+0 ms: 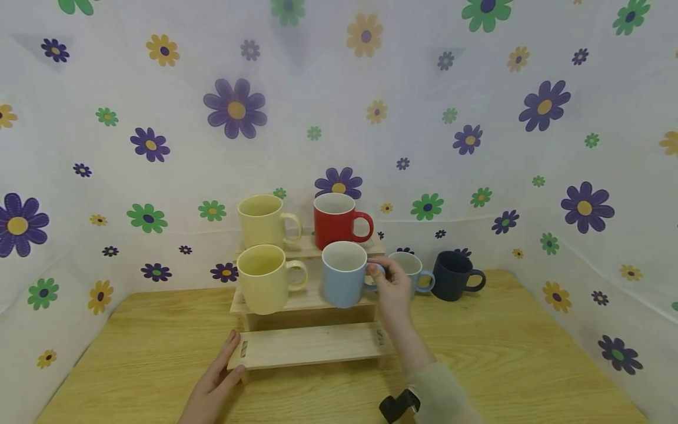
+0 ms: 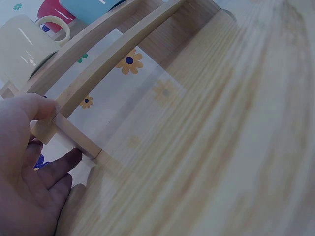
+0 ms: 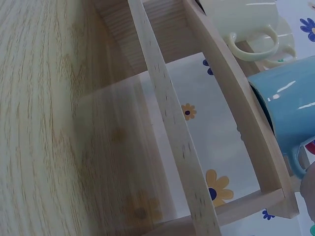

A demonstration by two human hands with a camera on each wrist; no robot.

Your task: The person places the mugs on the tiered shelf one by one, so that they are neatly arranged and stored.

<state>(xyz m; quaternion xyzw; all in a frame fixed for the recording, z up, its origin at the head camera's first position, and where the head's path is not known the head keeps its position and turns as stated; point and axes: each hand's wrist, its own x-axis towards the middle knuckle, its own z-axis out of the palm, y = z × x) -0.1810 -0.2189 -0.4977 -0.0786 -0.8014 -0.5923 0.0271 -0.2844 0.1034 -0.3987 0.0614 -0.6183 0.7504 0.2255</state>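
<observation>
My right hand (image 1: 394, 288) pinches the handle of a light blue mug (image 1: 343, 281) at the right of the middle step; the handle is partly hidden by the fingers. The right wrist view shows this blue mug (image 3: 293, 101) upright, its base at the step's edge. At the lower left, my left hand (image 1: 214, 377) grips the end of the bottom step of a wooden tiered rack (image 1: 312, 344). In the left wrist view, the thumb of the left hand (image 2: 29, 142) lies against the board's end. Left of the blue mug stands a yellow mug (image 1: 262, 280), handle to the right.
On the top step stand another yellow mug (image 1: 262, 221) and a red mug (image 1: 335, 221). Right of the rack, a second blue mug (image 1: 408, 265) and a dark navy mug (image 1: 451, 277) stand on the wooden table (image 1: 503, 353). A flower-print curtain (image 1: 296, 88) encloses the table's back and sides.
</observation>
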